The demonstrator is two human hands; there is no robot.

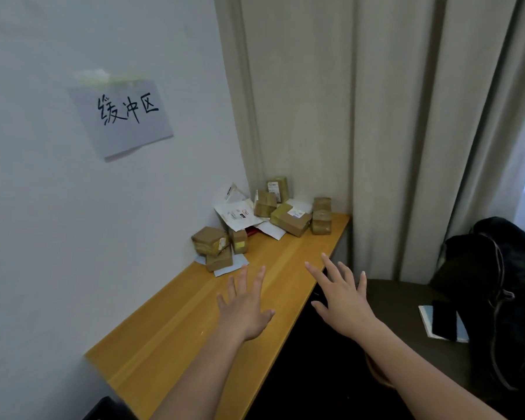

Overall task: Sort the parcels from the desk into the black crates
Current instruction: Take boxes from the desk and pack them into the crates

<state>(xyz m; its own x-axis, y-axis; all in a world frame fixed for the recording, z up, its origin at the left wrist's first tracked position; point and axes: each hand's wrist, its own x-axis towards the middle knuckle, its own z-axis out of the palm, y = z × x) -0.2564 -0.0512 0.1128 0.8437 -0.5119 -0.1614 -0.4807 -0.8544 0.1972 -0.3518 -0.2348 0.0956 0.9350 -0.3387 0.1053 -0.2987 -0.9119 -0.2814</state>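
— Two bare hands reach over a wooden desk (176, 338) set against a white wall, with beige curtains (376, 116) closing off its far end. What is the biggest thing awaiting them?

— Parcels, in two heaps at the far end of the desk. The larger heap sits in the corner by the curtains: a flat brown carton (290, 220) with a white label, smaller taped boxes stacked beside it, and white mailer envelopes (240, 214) splayed underneath. The nearer heap (217, 247), against the wall, is three or four small taped boxes on a slip of paper.

— And the hands?

— Both are empty. The left hand (244, 310) hovers with fingers spread and straight, just short of the nearer heap. The right hand (344, 301) is splayed likewise, near the desk's outer edge. Neither touches a parcel.

— How would the parcels handle?

— The small cartons look stiff and light, probably one-hand lifts gripped across opposite faces; glossy tape may be slick. The envelopes look limp and thin, likely best pinched at an edge.

— Any crates?

— A dark corner at the bottom left may be one; it cannot be told. A handwritten paper sign (122, 119) hangs on the wall, and a phone (443, 319) lies on a dark side table.
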